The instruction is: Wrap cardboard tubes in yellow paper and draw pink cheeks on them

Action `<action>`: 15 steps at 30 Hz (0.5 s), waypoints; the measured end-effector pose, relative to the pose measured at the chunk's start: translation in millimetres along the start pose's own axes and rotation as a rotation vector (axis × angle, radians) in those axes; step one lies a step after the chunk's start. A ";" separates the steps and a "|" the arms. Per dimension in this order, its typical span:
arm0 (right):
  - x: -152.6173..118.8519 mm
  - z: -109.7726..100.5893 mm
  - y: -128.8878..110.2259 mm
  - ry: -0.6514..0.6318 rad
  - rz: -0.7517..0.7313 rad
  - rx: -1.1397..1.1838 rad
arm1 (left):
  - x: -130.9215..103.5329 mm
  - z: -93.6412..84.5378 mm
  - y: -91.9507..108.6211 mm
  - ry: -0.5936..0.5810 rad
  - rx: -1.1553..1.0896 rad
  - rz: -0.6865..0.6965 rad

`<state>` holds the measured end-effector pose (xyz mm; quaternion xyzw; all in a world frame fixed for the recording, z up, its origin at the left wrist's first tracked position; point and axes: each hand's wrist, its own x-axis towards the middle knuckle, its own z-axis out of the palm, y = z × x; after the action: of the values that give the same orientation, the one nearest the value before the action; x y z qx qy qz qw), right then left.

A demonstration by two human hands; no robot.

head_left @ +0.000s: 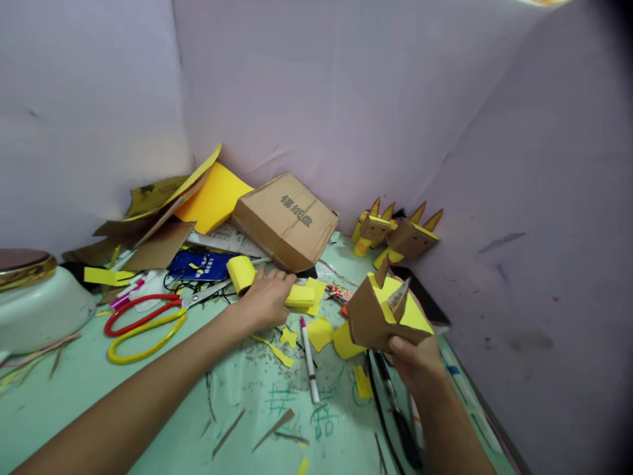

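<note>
My right hand (420,356) grips a cardboard box figure (368,310) from below, thumb on its lower edge. The figure has a yellow paper top, two pointed cardboard spikes and a yellow rolled piece (347,341) beneath it on the left. My left hand (267,297) reaches across the table, fingers spread and lying over yellow paper pieces. A curled yellow paper roll (241,274) sits to its left, and a folded yellow strip (301,295) shows at its right. Its fingertips are partly hard to make out.
Large scissors (143,328) with red and yellow handles lie left, near a white rounded object (44,310). Behind are a cardboard box (287,221) and yellow sheets (215,194). Two horned cardboard figures (413,237) stand back right. A marker (310,359) and paper scraps lie in front.
</note>
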<state>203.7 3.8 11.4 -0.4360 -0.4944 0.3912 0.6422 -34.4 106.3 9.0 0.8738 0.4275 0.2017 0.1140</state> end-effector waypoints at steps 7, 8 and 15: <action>-3.2 0.3 7.0 0.003 -0.030 -0.084 | -8.2 -2.6 10.7 -0.031 -0.032 0.032; -4.0 0.5 7.2 -0.002 -0.021 -0.089 | -11.8 -7.5 13.4 -0.038 -0.055 0.051; -6.0 8.8 6.0 0.013 -0.054 -0.130 | -41.0 -24.6 17.9 -0.052 -0.184 0.104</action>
<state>193.4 1.6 5.2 -0.4661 -0.5261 0.3378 0.6260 -55.7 63.6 27.1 0.8857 0.3580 0.2230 0.1939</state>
